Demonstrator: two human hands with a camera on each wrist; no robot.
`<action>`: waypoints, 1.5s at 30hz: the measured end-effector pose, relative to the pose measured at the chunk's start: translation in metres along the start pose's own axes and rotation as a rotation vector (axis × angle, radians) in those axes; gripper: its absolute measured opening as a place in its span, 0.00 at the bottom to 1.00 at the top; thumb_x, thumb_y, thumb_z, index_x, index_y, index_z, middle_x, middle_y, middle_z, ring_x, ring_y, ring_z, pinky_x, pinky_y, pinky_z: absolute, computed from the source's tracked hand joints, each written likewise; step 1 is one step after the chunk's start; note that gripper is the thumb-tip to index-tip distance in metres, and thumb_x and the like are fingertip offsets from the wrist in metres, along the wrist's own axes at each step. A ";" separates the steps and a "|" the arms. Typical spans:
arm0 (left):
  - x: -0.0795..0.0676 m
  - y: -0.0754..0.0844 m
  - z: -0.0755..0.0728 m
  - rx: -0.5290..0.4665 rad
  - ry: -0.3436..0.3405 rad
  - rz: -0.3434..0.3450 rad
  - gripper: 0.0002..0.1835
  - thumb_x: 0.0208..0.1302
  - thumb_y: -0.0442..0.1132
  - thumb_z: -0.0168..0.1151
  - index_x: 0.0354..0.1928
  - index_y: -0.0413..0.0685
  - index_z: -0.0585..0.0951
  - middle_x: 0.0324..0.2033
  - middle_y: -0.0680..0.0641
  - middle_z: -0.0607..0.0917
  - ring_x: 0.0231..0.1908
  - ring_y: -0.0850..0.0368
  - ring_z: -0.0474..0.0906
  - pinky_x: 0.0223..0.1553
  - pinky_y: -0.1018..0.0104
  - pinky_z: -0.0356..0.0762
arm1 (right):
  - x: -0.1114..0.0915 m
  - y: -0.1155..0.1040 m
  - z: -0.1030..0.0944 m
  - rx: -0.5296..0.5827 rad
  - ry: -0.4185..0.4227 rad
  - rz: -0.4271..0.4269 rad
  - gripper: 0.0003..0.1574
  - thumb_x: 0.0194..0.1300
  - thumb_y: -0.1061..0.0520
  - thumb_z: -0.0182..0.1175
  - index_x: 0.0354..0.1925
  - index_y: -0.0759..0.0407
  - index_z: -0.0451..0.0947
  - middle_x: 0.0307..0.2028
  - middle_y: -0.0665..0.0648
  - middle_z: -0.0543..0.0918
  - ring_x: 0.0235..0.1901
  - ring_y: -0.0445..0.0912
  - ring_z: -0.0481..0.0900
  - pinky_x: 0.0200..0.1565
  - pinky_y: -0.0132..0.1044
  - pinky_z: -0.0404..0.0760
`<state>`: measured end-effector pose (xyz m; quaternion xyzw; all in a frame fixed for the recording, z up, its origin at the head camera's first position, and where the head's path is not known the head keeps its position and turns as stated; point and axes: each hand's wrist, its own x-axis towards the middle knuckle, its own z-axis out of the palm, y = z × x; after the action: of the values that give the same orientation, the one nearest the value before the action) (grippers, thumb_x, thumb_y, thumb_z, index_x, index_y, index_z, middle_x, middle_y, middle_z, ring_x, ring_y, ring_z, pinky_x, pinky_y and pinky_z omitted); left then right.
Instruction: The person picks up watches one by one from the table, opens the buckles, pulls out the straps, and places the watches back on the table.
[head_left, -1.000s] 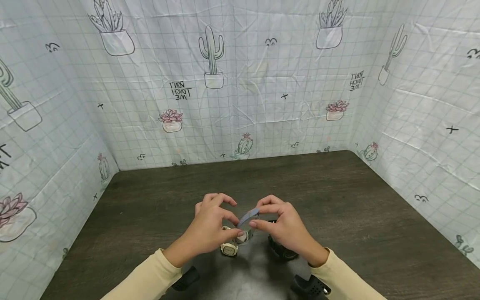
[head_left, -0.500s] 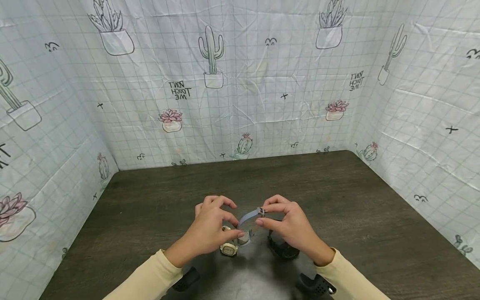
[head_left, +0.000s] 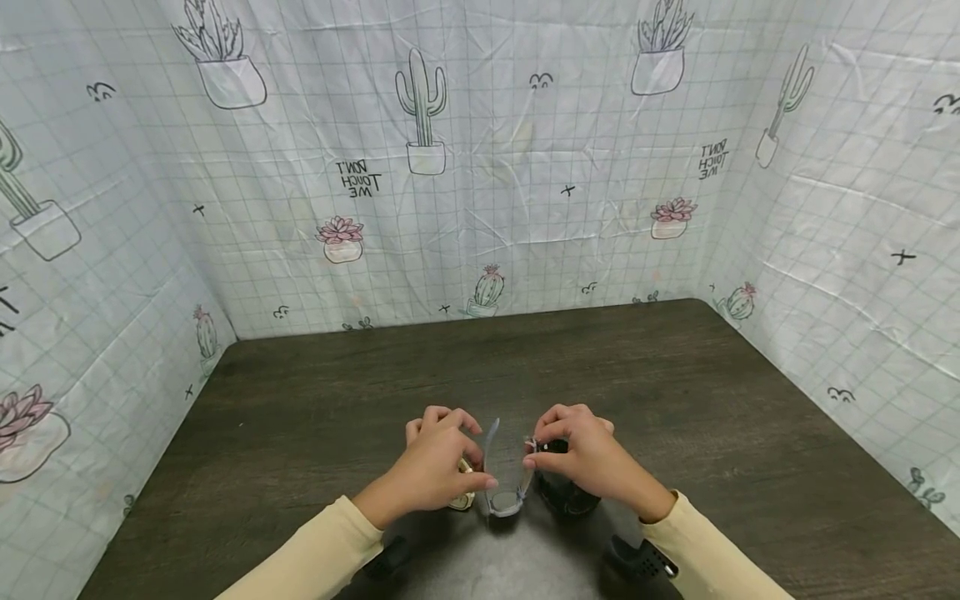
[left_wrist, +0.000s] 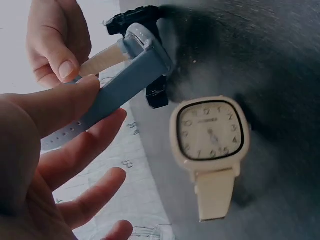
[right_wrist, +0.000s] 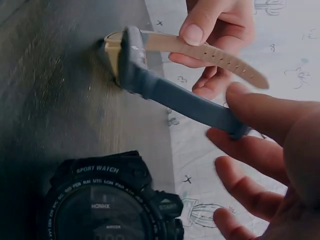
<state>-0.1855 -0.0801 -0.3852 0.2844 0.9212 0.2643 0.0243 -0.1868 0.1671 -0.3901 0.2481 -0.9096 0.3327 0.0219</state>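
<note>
A wristwatch with a blue-grey strap is between my hands, its two strap halves standing up and spread apart. My left hand pinches the half with the holes between thumb and index finger. With thumb and index finger, my right hand pinches the buckle end of the other half. The strap's inner side looks beige in the right wrist view. Partly hidden behind my left hand in the head view is a cream watch with a squarish dial. A black sport watch lies by my right hand.
All three watches are close together on the dark wooden table. White fabric with cactus prints encloses the table's back and sides. Black bands sit at both wrists, below the yellow sleeves.
The strap halves have parted: the holed end, bowed toward the right hand before, now stands up free. The watch case and left hand have come slightly nearer and rightward.
</note>
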 end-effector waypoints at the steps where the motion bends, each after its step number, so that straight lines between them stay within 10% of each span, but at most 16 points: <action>1: 0.002 0.000 0.002 -0.002 -0.016 -0.007 0.11 0.56 0.53 0.72 0.18 0.67 0.82 0.52 0.52 0.77 0.59 0.47 0.60 0.48 0.45 0.52 | 0.001 0.002 0.001 -0.009 -0.018 0.000 0.05 0.56 0.45 0.70 0.27 0.32 0.83 0.38 0.39 0.78 0.43 0.45 0.69 0.41 0.49 0.51; 13: 0.013 -0.005 0.015 -0.024 -0.119 -0.104 0.12 0.56 0.55 0.70 0.19 0.64 0.83 0.51 0.53 0.79 0.57 0.44 0.62 0.47 0.44 0.51 | 0.015 0.009 0.005 -0.019 -0.146 0.081 0.07 0.57 0.45 0.70 0.24 0.39 0.83 0.42 0.48 0.81 0.48 0.51 0.66 0.44 0.56 0.49; 25: 0.017 -0.011 0.020 0.093 -0.030 -0.140 0.18 0.59 0.52 0.68 0.13 0.65 0.78 0.49 0.52 0.79 0.57 0.44 0.61 0.51 0.41 0.51 | 0.028 0.020 0.012 -0.014 -0.192 0.153 0.20 0.59 0.43 0.68 0.16 0.48 0.76 0.38 0.43 0.80 0.51 0.50 0.70 0.43 0.52 0.52; 34: 0.021 -0.013 0.022 0.192 -0.018 -0.156 0.20 0.58 0.55 0.69 0.11 0.66 0.76 0.46 0.55 0.77 0.58 0.44 0.60 0.57 0.36 0.48 | 0.039 0.023 0.016 -0.053 -0.220 0.165 0.27 0.60 0.43 0.67 0.11 0.50 0.72 0.13 0.43 0.66 0.34 0.49 0.64 0.34 0.46 0.48; 45: 0.020 -0.019 0.007 0.189 0.011 -0.157 0.14 0.60 0.55 0.67 0.17 0.68 0.80 0.48 0.53 0.77 0.59 0.41 0.61 0.56 0.36 0.50 | 0.045 0.026 0.018 -0.102 -0.172 0.262 0.16 0.62 0.40 0.65 0.22 0.43 0.86 0.29 0.46 0.81 0.54 0.63 0.65 0.42 0.55 0.52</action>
<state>-0.2102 -0.0796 -0.3988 0.2111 0.9616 0.1751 0.0127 -0.2360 0.1533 -0.4103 0.1533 -0.9484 0.2636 -0.0871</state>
